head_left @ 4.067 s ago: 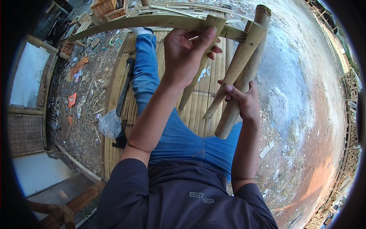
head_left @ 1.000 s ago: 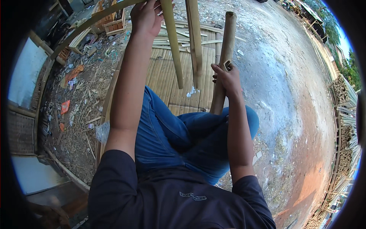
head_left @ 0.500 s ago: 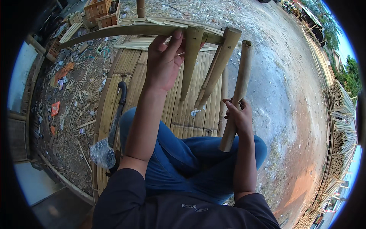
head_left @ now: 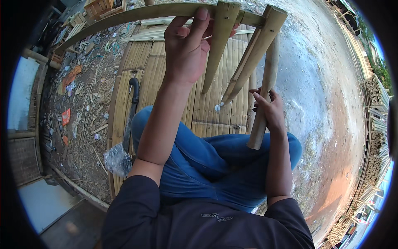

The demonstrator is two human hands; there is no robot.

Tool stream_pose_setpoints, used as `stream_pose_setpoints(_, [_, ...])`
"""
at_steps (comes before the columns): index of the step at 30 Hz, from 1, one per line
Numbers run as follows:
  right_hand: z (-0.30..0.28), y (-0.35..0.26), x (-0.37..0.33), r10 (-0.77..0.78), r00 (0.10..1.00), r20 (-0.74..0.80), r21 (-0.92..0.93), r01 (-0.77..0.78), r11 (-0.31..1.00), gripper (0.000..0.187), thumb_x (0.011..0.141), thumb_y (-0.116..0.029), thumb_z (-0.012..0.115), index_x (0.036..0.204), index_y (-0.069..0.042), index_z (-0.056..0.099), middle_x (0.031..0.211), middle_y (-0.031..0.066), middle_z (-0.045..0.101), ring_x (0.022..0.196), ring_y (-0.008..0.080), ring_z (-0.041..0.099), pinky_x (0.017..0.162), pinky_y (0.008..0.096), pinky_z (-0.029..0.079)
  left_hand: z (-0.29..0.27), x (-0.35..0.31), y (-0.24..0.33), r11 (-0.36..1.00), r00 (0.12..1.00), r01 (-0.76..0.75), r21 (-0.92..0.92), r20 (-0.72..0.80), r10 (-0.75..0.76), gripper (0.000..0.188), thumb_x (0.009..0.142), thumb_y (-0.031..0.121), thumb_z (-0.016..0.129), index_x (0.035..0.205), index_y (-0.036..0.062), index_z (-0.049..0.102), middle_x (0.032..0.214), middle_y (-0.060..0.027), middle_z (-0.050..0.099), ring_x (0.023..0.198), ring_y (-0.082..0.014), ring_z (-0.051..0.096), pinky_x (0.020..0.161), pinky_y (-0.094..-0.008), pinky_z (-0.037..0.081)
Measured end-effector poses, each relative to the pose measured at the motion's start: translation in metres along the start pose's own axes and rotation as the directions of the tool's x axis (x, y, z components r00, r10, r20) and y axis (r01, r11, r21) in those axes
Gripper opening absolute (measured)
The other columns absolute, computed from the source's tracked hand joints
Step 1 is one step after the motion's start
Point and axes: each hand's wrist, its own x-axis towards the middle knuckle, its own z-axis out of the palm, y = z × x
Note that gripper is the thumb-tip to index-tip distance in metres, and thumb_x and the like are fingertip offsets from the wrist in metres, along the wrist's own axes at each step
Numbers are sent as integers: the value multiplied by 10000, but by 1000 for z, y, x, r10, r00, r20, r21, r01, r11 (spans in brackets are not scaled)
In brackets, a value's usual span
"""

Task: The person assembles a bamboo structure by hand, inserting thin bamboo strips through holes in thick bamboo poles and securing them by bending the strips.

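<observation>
Pole [head_left: 270, 66] moved behind slat [head_left: 256, 53], crate [head_left: 98, 7] beyond

Left grip [head_left: 187, 52] pinches while right grip [head_left: 273, 113] curls.

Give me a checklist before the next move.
1. Left hand gripping the long, flat, greenish bamboo strip: ok.
2. Right hand gripping the round, tan bamboo pole: ok.
3. Both tapered, flat bamboo slats on the strip: ok.
4. Pole apart from the slat nearest it: cannot tell; they overlap in view.
5. Long black-handled tool away from both hands: ok.
6. Yellowish slatted bamboo platform free of thin pale strips: not ok.
</observation>
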Motion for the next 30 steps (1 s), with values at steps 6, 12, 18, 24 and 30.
stream_pose_setpoints(6, [10,0,-3,-52,999,5,-32,52,998,391,905,-146,781,1223,2,610,1175,72,729,779,106,633,718,300,577,1,-2,4,998,995,-48,-33,89,51,243,1066,193,576,1235,40,660,1115,-134,744,1008,-264,750,874,-492,667])
stream_pose_setpoints(12, [19,-4,-4,-57,998,39,-3,57,998,441,872,-137,808,1234,8,603,1110,83,712,774,128,658,697,302,574,-1,-9,24,994,998,-65,-93,16,67,272,1092,198,512,1274,52,651,1132,-157,739,1028,-290,746,868,-487,671])
stream_pose_setpoints(18, [15,-1,-6,22,976,215,97,-44,994,473,828,-86,815,1226,20,582,997,97,678,741,138,654,672,322,572,-4,-14,30,987,999,37,-157,8,-36,326,1103,244,489,1328,43,613,1120,-185,734,1041,-294,742,890,-484,665])
stream_pose_setpoints(24, [10,8,-6,109,924,367,192,-190,963,422,832,-57,785,1189,15,572,920,86,659,714,138,652,652,324,572,-3,-20,34,974,977,141,-179,-134,-166,404,1111,331,460,1346,28,588,1039,-170,714,940,-258,735,867,-441,645])
stream_pose_setpoints(30, [14,16,-3,106,923,370,150,-172,974,505,848,-69,759,1288,24,531,927,77,676,682,124,626,645,315,565,-32,-14,32,945,977,212,-251,73,-200,330,1108,271,486,1363,77,567,1226,-171,712,1196,-313,677,1043,-504,569])
